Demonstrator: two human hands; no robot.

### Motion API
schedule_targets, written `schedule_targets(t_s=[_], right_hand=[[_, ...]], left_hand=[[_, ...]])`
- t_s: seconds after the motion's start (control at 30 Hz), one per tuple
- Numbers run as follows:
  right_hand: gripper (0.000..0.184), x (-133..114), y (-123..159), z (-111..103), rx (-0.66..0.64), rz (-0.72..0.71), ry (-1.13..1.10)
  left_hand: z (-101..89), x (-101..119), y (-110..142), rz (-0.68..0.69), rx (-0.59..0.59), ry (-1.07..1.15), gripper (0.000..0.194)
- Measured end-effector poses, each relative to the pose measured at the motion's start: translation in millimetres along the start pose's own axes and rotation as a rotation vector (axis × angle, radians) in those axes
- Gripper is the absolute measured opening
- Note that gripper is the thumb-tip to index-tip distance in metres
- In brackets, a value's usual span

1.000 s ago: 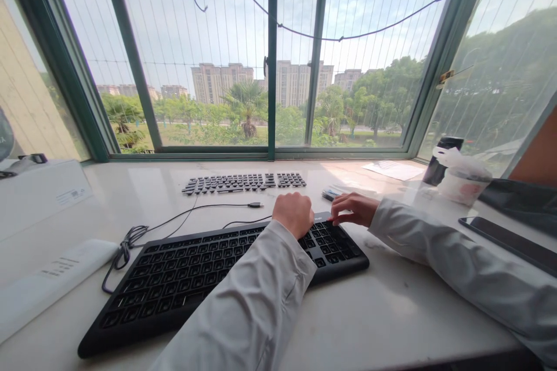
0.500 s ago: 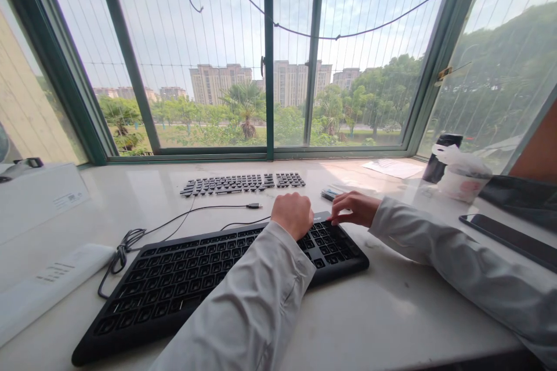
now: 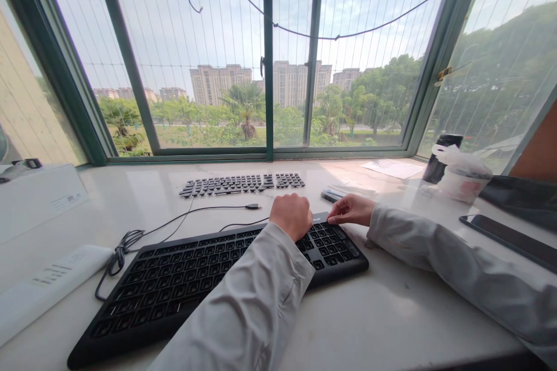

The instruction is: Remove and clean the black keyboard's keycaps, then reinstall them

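Note:
A black keyboard lies at a slant on the white surface, its key sockets showing without keycaps. My left hand is curled into a fist on its rear edge, right of the middle; its fingertips are hidden behind the knuckles. At the keyboard's upper right corner my right hand has thumb and forefinger closed in a pinch, touching the board. Whatever is between those fingertips is too small to make out. Behind the keyboard, loose black keycaps are laid out in rows matching a keyboard layout.
The black cable coils left of the keyboard, its USB plug pointing right. A white box and a long white item lie left. At right are a phone, a bagged cup and a dark bottle. Windows stand behind.
My right hand has shifted slightly left, and its fingers have drawn closer together at the keyboard's corner. My left hand stays almost in place.

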State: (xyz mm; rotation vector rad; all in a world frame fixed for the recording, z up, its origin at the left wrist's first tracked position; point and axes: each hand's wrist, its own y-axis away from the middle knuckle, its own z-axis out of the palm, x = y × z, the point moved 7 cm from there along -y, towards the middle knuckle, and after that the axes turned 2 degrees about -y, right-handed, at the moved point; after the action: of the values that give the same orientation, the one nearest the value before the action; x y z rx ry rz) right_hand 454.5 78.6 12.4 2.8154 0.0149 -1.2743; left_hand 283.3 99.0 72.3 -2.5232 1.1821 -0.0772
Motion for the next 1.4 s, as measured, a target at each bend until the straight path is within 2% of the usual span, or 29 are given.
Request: schedule_targets(t_s=[0.2,0.4,0.67,0.77,0.87,0.9,0.97,1.07,1.17,1.3,1.4], right_hand=[[0.049,6,-2,2,-0.004,0.042,-0.084],[0.048,-1,-1,5,-0.026,0.041,-0.164],[0.044,-11,3,5,0.031,0.003,-0.093],[0.042,-35,13,-16,0.138,-0.084,0.007],[0.043,-66,35,-54,0.255,-0.183,0.116],[0.043,-72,42,-65,0.246,-0.172,0.155],[0.043,-77,55,-82,0.151,-0.109,0.236],[0.043,-63,72,-102,0.063,0.001,0.38],[0.045,-26,81,-113,0.038,0.151,0.526],[0.043,29,86,-113,0.016,0.339,0.642],[0.041,50,81,-107,-0.012,0.379,0.656]], left_hand=[[1.2,0,0,0.004,0.004,-0.004,0.035],[1.5,-1,-1,-0.001,0.03,-0.002,0.034],[3.8,-1,-1,-0.001,0.006,-0.007,0.035],[3.7,-1,-1,0.002,0.01,-0.015,0.037],[3.1,0,-1,0.006,0.014,-0.024,0.037],[3.0,0,-1,0.008,0.015,-0.027,0.036],[2.7,0,-1,0.012,0.021,-0.034,0.036],[2.5,0,-1,0.017,0.038,-0.039,0.036],[2.7,-1,-1,0.015,0.049,-0.044,0.036],[3.1,-1,-2,0.009,0.053,-0.051,0.037],[3.3,-1,-2,0.004,0.056,-0.055,0.036]])
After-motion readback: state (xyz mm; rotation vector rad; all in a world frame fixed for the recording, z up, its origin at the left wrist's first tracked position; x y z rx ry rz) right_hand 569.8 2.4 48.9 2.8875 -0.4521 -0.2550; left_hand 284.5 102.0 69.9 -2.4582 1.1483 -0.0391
